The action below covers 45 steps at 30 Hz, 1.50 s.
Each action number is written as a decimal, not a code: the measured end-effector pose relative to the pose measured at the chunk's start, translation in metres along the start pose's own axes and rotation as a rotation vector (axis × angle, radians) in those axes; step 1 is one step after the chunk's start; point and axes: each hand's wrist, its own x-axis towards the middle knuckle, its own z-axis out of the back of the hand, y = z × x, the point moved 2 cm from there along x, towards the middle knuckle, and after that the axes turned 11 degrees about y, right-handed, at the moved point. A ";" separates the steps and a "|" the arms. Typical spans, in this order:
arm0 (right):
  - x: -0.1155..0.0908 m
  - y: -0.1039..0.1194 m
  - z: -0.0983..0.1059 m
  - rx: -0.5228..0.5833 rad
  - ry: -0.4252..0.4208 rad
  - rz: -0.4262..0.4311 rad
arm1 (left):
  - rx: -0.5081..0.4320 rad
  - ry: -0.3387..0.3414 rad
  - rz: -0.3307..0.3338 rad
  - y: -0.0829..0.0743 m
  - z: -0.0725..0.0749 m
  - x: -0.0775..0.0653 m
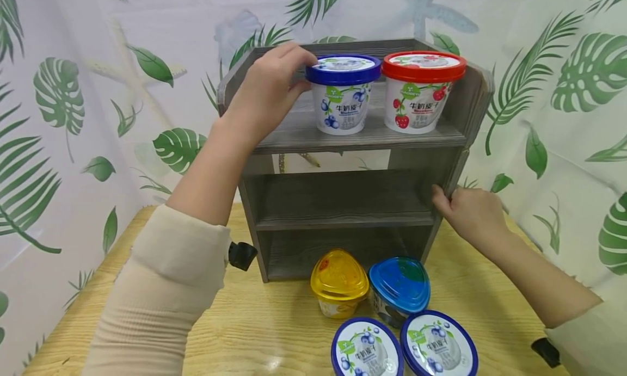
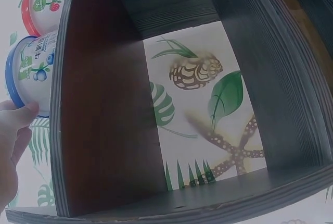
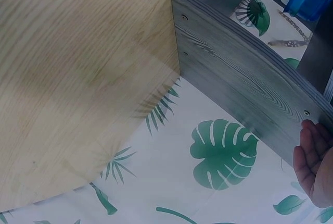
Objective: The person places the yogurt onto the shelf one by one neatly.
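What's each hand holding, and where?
Left hand: blueberry tub, by the left of its lid. Right hand: gray shelf, by its right side panel.

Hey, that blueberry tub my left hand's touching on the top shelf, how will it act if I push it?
The blueberry tub narrows toward its base, so a push near the lid might tip it. Its wall looks smooth and undented, so it's probably fairly stiff under the left hand. Being round, it could roll if it toppled.
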 end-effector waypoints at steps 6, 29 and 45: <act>0.001 0.000 0.001 -0.002 -0.010 0.007 | 0.019 0.007 0.026 0.000 0.002 -0.003; -0.001 0.001 0.000 0.001 -0.022 0.014 | -0.013 -0.048 0.040 -0.001 -0.003 -0.007; 0.000 0.001 0.000 -0.004 -0.024 0.006 | 0.025 -0.093 0.001 -0.002 0.000 -0.014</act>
